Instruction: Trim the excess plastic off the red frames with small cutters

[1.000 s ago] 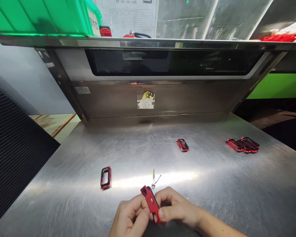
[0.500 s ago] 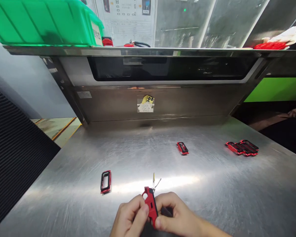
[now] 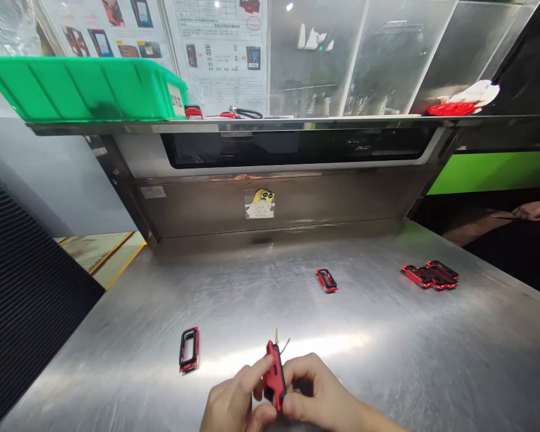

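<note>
- Over the steel bench [image 3: 432, 366], a red phone-case frame [image 3: 274, 375] is held between both hands, long axis pointing away from the body.
- Its side is pressed by the left hand [image 3: 234, 399]; its lower end is gripped by the right hand [image 3: 319, 393].

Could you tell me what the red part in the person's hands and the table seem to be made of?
The red part looks like coated metal, perhaps plastic: satin red face, dark edges. The table looks like brushed stainless steel: fine scratches, bright glare.

Posters [image 3: 218, 57] line the wall [image 3: 315, 66] above a steel shelf [image 3: 297, 123]; left of the bench [image 3: 364, 312] — yellow-striped floor [image 3: 101, 255].
</note>
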{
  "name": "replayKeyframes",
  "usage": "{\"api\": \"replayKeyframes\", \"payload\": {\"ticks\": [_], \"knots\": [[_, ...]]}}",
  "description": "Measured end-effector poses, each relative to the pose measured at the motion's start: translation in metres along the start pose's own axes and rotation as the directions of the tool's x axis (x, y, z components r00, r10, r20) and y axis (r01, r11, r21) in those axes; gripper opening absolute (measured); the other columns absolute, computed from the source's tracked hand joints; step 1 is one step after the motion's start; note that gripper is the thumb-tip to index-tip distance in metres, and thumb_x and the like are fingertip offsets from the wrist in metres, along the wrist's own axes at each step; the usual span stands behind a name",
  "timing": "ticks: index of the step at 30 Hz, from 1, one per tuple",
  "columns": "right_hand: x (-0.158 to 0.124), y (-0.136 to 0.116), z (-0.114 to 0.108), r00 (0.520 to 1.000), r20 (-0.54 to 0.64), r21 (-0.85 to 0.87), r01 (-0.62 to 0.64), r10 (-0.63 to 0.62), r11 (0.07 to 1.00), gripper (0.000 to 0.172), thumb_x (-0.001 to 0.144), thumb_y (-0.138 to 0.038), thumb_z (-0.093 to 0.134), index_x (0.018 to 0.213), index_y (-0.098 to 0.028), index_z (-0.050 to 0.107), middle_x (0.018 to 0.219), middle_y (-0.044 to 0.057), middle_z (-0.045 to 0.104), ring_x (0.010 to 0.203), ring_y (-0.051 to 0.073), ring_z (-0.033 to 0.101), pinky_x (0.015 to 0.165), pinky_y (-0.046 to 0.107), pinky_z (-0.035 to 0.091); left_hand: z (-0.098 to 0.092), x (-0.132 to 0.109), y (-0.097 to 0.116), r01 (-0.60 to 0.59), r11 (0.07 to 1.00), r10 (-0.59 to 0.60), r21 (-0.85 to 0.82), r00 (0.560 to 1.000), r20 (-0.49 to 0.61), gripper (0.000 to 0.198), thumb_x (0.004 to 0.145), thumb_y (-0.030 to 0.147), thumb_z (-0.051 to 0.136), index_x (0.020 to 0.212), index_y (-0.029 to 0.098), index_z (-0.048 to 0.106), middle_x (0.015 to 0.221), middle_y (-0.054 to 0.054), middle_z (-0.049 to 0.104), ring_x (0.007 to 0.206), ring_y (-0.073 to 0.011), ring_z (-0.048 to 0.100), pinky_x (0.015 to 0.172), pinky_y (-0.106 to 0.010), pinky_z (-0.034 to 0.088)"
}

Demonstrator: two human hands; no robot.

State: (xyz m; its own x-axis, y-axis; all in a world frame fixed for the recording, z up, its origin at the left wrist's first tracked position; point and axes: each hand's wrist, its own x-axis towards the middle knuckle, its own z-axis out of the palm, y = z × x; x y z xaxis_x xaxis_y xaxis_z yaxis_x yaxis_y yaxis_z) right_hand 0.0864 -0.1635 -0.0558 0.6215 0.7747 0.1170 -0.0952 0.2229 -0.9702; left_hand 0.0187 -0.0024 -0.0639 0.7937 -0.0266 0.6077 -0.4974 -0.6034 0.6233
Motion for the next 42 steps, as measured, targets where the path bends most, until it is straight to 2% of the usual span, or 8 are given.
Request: {"api": "replayKeyframes", "payload": {"ticks": [5,10,13,18,23,29,35,42], "knots": [[0.004,0.005,-0.003,0.999,0.030,0.098,-0.014,0.011,0.995,0.053,0.072,-0.059,0.072,0.068,-0.009,0.059,0.057,0.001,0.050,0.048,0.006,0.041,0.048,0.016,0.033,-0.003,0.006,-0.005,-0.076,0.994,0.071,0.078,0.996,0.058,0.033,0.096,0.036,0.036,0.126,0.029,0.046,0.067,0.000,0.055,0.055,-0.0131,0.053,0.050,-0.020,0.038],[0.006,0.007,-0.003,0.998,0.035,0.053,-0.058,0.056,0.997,0.055,0.072,-0.061,0.071,0.064,-0.007,0.061,0.048,0.000,0.048,0.040,0.006,0.041,0.042,0.014,0.031,-0.006,0.007,-0.006,-0.083,0.988,0.080,0.131,0.996,0.031,0.024,0.095,0.027,0.040,0.114,0.025,0.055,0.069,-0.001,0.058,0.059,-0.0140,0.054,0.053,-0.021,0.038],[0.007,0.007,-0.004,0.998,-0.008,-0.001,-0.062,0.062,0.998,0.062,0.073,-0.067,0.066,0.060,-0.007,0.060,0.046,0.000,0.047,0.038,0.005,0.040,0.041,0.015,0.030,-0.006,0.007,-0.005,-0.017,0.994,0.012,0.110,0.999,0.047,0.019,0.095,0.025,0.042,0.102,0.024,0.059,0.071,0.000,0.061,0.059,-0.0132,0.055,0.058,-0.021,0.039],[0.009,0.011,-0.005,0.994,-0.081,-0.079,-0.077,0.070,0.994,0.065,0.077,-0.070,0.059,0.061,-0.007,0.059,0.041,-0.001,0.045,0.036,0.005,0.035,0.040,0.015,0.027,-0.006,0.008,-0.001,0.182,0.983,-0.180,-0.006,0.980,0.079,0.018,0.093,0.028,0.047,0.087,0.024,0.063,0.072,0.001,0.064,0.061,-0.0119,0.057,0.063,-0.019,0.039],[0.012,0.011,-0.004,0.993,-0.103,-0.102,-0.070,0.059,0.992,0.067,0.077,-0.073,0.055,0.053,-0.010,0.053,0.040,-0.001,0.043,0.037,0.005,0.033,0.041,0.016,0.026,-0.004,0.008,0.000,0.362,0.930,-0.347,-0.070,0.924,0.162,0.029,0.090,0.040,0.048,0.074,0.021,0.062,0.064,-0.001,0.060,0.058,-0.0137,0.053,0.057,-0.021,0.036],[0.014,0.007,-0.002,0.992,-0.108,-0.106,-0.079,0.067,0.991,0.070,0.076,-0.077,0.051,0.048,-0.014,0.045,0.040,-0.001,0.042,0.038,0.006,0.036,0.042,0.017,0.028,-0.001,0.012,0.001,0.504,0.855,-0.464,-0.122,0.849,0.253,0.045,0.088,0.055,0.041,0.063,0.018,0.049,0.054,0.001,0.050,0.051,-0.0123,0.042,0.053,-0.023,0.030],[0.013,0.012,-0.001,0.991,-0.129,-0.135,-0.063,0.045,0.989,0.070,0.076,-0.078,0.050,0.050,-0.013,0.048,0.042,-0.001,0.042,0.039,0.006,0.036,0.043,0.017,0.029,-0.001,0.018,0.006,0.678,0.714,-0.580,-0.175,0.712,0.396,0.058,0.078,0.073,0.038,0.060,0.018,0.043,0.049,0.003,0.043,0.046,-0.0109,0.037,0.047,-0.023,0.023],[0.014,0.017,-0.004,0.989,-0.142,-0.161,-0.062,0.039,0.985,0.070,0.078,-0.077,0.049,0.050,-0.013,0.048,0.041,-0.001,0.042,0.038,0.006,0.037,0.043,0.017,0.029,0.004,0.017,0.002,0.741,0.638,-0.624,-0.209,0.657,0.423,0.064,0.069,0.080,0.042,0.058,0.018,0.041,0.046,0.005,0.038,0.044,-0.0092,0.033,0.047,-0.023,0.021]]}}
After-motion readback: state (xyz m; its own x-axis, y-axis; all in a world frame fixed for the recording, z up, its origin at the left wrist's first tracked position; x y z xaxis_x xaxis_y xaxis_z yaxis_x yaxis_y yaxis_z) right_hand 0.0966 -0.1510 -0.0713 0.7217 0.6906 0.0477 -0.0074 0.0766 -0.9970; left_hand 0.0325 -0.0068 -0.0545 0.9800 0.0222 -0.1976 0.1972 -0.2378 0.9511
